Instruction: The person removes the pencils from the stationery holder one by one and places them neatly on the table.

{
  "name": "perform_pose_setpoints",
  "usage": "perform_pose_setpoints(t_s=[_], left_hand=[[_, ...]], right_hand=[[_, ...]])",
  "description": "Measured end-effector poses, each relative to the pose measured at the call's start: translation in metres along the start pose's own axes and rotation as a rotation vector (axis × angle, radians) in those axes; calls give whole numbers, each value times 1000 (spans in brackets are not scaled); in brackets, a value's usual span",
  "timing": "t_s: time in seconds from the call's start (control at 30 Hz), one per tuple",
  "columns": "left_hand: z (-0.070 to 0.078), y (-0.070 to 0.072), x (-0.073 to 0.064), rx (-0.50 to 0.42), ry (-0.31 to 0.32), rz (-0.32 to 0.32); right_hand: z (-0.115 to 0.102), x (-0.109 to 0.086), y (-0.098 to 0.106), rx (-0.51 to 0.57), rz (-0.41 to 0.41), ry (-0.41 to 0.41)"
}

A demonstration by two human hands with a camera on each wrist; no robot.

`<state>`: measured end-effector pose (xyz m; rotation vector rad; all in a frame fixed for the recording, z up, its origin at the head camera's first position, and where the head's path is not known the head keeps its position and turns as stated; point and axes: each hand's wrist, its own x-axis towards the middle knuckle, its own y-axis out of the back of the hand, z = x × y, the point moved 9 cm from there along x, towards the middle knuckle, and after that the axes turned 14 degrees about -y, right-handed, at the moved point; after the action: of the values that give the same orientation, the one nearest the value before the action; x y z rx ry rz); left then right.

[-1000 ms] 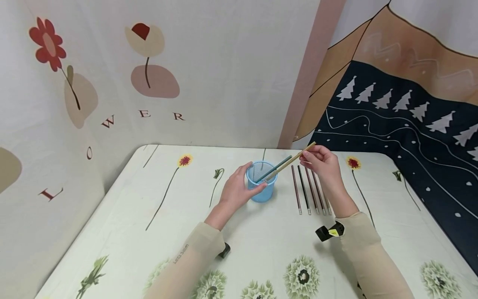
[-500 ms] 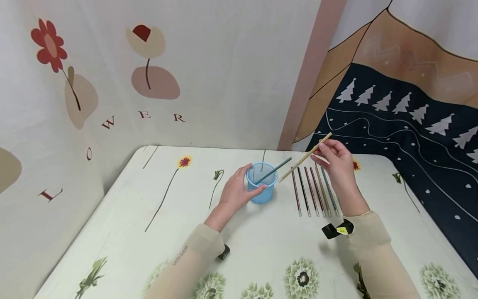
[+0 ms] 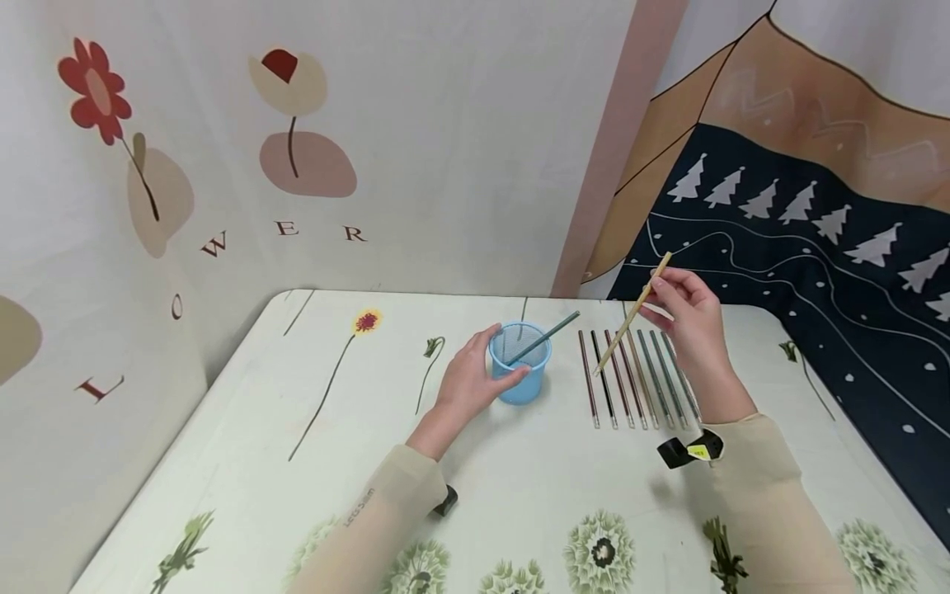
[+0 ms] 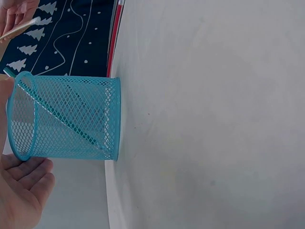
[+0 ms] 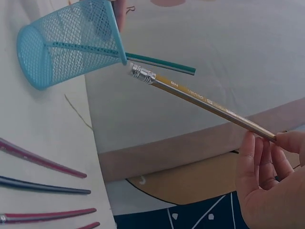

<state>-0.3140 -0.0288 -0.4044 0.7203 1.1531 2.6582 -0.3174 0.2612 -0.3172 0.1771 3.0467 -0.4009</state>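
Note:
My left hand (image 3: 469,373) grips the blue mesh pencil cup (image 3: 523,388) near its rim, thumb in front and fingers behind. The cup stands upright on the table. One teal pencil (image 3: 555,332) leans inside it, its upper end sticking out to the right; the left wrist view shows the pencil (image 4: 62,117) through the mesh. Between thumb and fingertips, my right hand (image 3: 696,330) pinches a yellow pencil (image 5: 205,102) by its upper end. That pencil slants over the pencil row, its eraser end pointing down and toward the cup.
Several pencils lie side by side right of the cup, among them a dark red pencil (image 3: 588,375), a black pencil (image 3: 604,384) and a green pencil (image 3: 663,371). A flower-print cloth (image 3: 356,528) covers the table. Printed curtains (image 3: 445,165) hang behind.
My right hand has drawn the yellow pencil out of the cup and moved right, tilting it steeper over the pencil row. My left hand and the cup have stayed in place.

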Motion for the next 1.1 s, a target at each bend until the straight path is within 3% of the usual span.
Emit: perform_pose_setpoints(t_s=[0.47,1.1], left_hand=[[0,-1,-1,6,3,-4],[1,0,0,2,-4,1]], right_hand=[[-2,-2,25,13,19,-2],[1,1,59,-91,60,-74]])
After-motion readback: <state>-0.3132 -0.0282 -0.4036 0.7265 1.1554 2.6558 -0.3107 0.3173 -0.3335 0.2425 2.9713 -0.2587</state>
